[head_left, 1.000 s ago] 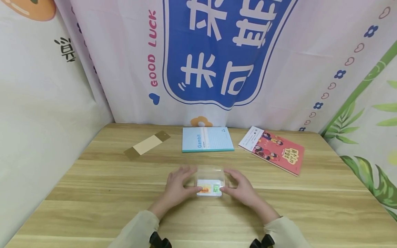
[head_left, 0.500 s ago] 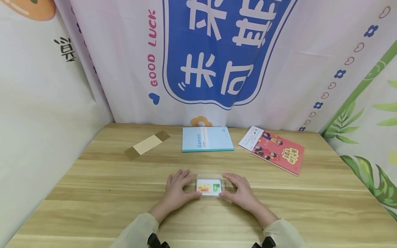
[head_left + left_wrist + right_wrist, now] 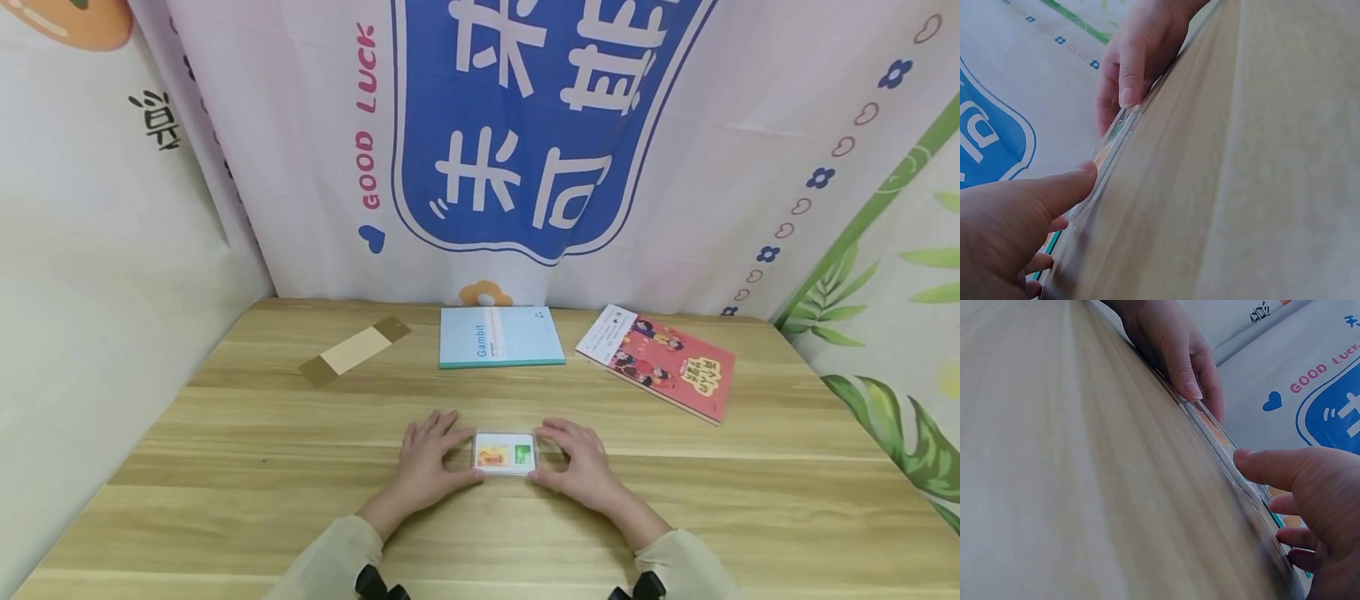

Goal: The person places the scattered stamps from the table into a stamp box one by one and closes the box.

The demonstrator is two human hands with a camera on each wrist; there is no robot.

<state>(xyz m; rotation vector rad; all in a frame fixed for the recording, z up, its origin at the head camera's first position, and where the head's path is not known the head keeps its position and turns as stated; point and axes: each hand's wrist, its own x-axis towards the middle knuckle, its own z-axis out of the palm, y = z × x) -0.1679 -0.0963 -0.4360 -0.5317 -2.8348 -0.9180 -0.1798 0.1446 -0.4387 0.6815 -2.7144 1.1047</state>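
A flat clear plastic case lies on the table with a white card-like content inside, printed in orange and green. Its transparent lid is down. My left hand holds the left end, thumb at the near corner and index finger at the far one. At the opposite end my right hand does the same. Seen edge-on in the left wrist view, the case sits low against the wood. The right wrist view shows my right thumb touching the case's near edge.
Behind the hands lie a light blue notebook, a red illustrated book and a tan and brown flat strip. Printed cloth hangs along the back edge of the wooden table.
The case's clear lid was raised a second ago. It has come down onto the case under both hands, and the fingers have lowered with it.
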